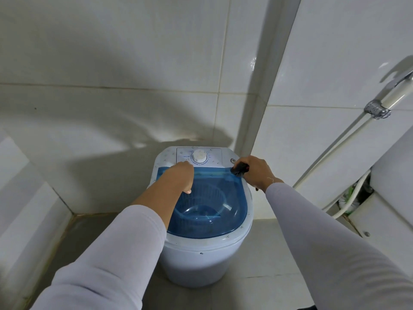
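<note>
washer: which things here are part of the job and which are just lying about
In use: washer, lid, left hand on the lid, right hand gripping a black object at the lid's rim.
Lying about: shower hose, bracket.

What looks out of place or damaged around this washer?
Nothing spilled or broken. Dark specks dot the white rim of the washer, and a brownish stain marks the wall tile just behind it. The blue lid lies flat.
</note>
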Motion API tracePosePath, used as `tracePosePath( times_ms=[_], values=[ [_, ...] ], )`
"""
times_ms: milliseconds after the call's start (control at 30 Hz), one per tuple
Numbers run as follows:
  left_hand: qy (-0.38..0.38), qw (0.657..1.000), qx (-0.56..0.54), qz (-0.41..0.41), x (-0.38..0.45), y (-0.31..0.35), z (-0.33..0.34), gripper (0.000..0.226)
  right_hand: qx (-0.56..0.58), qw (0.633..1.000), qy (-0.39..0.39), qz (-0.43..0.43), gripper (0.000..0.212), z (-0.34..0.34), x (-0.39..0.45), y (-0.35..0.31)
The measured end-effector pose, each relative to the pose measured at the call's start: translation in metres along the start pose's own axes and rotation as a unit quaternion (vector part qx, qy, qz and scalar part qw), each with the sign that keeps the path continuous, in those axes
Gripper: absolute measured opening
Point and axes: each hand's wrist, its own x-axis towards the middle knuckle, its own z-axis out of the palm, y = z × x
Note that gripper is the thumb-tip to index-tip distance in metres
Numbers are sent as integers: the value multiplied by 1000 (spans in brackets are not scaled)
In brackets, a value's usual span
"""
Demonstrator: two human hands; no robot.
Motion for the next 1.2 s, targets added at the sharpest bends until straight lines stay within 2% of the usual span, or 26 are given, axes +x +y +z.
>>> tracePosePath(
  times_ms=[67,167,200,300,367,433,667,733,867,1000,1200],
  values=[
    [2,1000,11,2,-1,1,-1,67,20,999,-23,15,30,-6,-9,2],
    [2,1000,22,-4,-2,3,-2,67,24,989,-141,47,22,-26,-12,1],
    [0,1000,19,-8,-2,3,-1,68,31,986,-153,56,19,-34,-11,0],
    [0,1000,6,-11,1,2,1,72,113,990,-41,71,15,-45,-6,-2],
    [4,1000,5,-7,2,0,2,70,126,988,24,80,29,-42,-1,-4],
    [10,1000,4,-4,2,-1,3,72,102,990,42,87,41,-36,6,-5],
    [33,999,-2,19,4,-6,9,78,64,994,-11,86,29,-8,3,0],
    [30,999,10,20,3,-4,7,76,56,994,-22,87,18,-7,-1,1],
    [24,999,19,17,0,-1,6,68,53,994,-37,86,13,-7,-20,5],
    [29,999,3,16,-6,-2,5,71,19,996,-54,75,15,-7,-45,4],
    [40,999,19,18,-18,-1,5,66,42,994,-54,90,16,-2,-79,3]
  ],
)
